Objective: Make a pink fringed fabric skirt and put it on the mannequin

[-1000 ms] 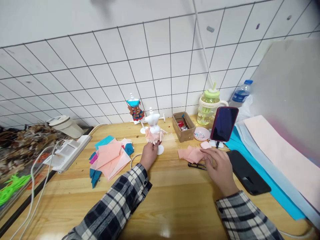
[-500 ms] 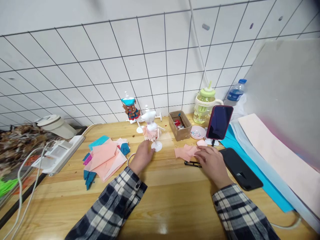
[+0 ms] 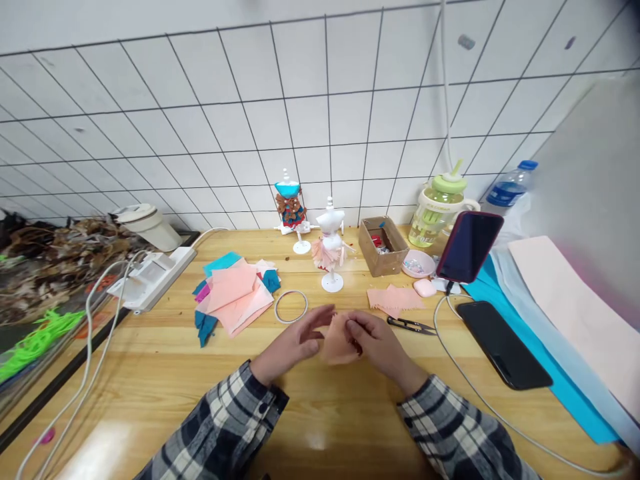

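Pinched in my right hand point(image 3: 377, 343) is a small piece of peach crepe paper point(image 3: 339, 344), held above the table in front of me. My left hand point(image 3: 295, 341) is at the paper's left side, thumb and fingers apart, seemingly not gripping it. Beyond my hands stands a small white dress-form stand point(image 3: 331, 241) with a peach ruffled skirt. A second mini dress form point(image 3: 290, 208), dressed in blue and brown, is behind it. Other peach paper strips point(image 3: 395, 300) with jagged edges lie by the black thread snips point(image 3: 411, 326), right of my hands.
A white ring point(image 3: 291, 321) and a pile of coloured paper point(image 3: 235, 290) are on the left. Behind stand a cardboard box point(image 3: 383, 262), a pink dish point(image 3: 419, 265) and a green-lidded bottle point(image 3: 437, 210). Phones point(image 3: 505, 343) and a cable point(image 3: 480, 393) lie right; a power strip point(image 3: 155, 283) left.
My left hand has come away from the dress form's base toward me. My right hand has lifted a peach paper piece and brought it left to the middle. The view has shifted.
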Available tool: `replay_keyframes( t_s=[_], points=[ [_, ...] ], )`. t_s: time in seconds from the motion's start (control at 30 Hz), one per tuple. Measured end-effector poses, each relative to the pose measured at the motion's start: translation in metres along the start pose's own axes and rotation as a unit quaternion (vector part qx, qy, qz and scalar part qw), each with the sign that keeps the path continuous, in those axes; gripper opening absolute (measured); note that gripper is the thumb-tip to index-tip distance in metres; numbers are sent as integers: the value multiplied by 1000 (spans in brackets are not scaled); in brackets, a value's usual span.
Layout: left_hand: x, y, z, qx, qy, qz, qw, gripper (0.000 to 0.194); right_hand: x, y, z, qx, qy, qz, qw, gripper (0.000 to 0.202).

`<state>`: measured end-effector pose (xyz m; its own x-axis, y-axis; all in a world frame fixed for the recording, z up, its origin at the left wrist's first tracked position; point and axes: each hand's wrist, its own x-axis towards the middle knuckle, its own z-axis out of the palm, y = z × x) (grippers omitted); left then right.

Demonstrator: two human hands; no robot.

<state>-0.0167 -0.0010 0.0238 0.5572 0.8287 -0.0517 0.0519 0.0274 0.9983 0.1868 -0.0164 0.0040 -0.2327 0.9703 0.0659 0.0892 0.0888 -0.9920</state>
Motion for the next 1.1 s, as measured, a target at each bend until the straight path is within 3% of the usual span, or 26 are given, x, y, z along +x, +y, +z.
replay_keyframes(
  t_s=[0.07, 0.17, 0.33, 0.43, 0.53, 0.67, 0.8, 0.97, 1.1],
  points=[
    [3, -5, 7, -41, -15, -54, 998, 57, 5, 1, 7, -23, 9, 0, 1000, 24],
    [5, -18, 8, -70, 23, -109, 991, 33, 9, 12, 8, -25, 77, 16, 997, 23],
    [6, -34, 4, -188, 22, -125, 974, 34, 6, 35, 1, -54, 172, 11, 984, 49],
    [8, -36, 6, -257, 49, -79, 962, 40, 1, 38, 1, -15, 93, 3, 996, 53],
    [10, -37, 8, -269, 127, -44, 954, 50, -3, 33, 7, 4, -11, 22, 1000, 63],
    [11, -40, 9, -163, 200, -19, 966, 73, -7, 27, 17, -82, -10, 21, 996, 63],
    [11, -46, 6, 81, 268, -21, 960, 76, -12, 26, 18, -177, -33, 13, 984, 62],
    [14, -53, 0, 281, 194, 1, 940, 66, -21, 20, 20, -285, -99, -2, 953, 63],
    [14, -50, -1, 342, 122, 8, 932, 63, -27, 14, 22, -292, -168, -58, 940, 39]
  ],
)
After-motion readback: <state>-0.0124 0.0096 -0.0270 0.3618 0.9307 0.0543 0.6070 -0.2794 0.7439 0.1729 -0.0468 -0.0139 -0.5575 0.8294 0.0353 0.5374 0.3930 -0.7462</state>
